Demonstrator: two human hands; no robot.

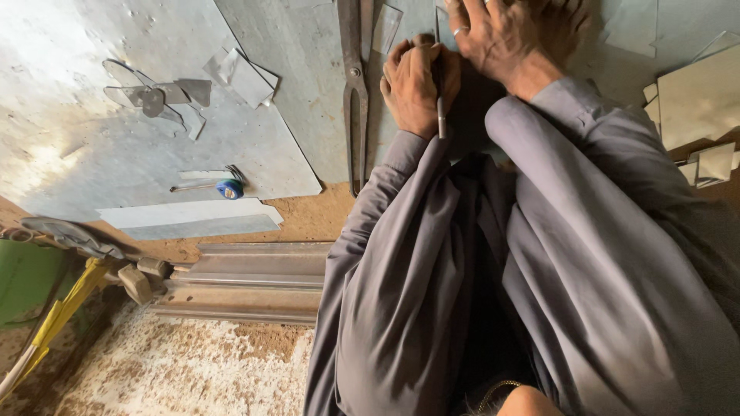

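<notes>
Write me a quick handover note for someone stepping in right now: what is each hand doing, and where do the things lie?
Left hand: fist closed round a thin metal rod, its tip down on the grey metal sheet.
Right hand: pressed flat on the sheet beside the rod, holding nothing.
Large metal shears lie closed on the sheet, just left of the left hand.
Tape measure with blue case and cut-off scraps sit further left.
Done: some pieces are already cut. Any marks under the hands are hidden.
</notes>
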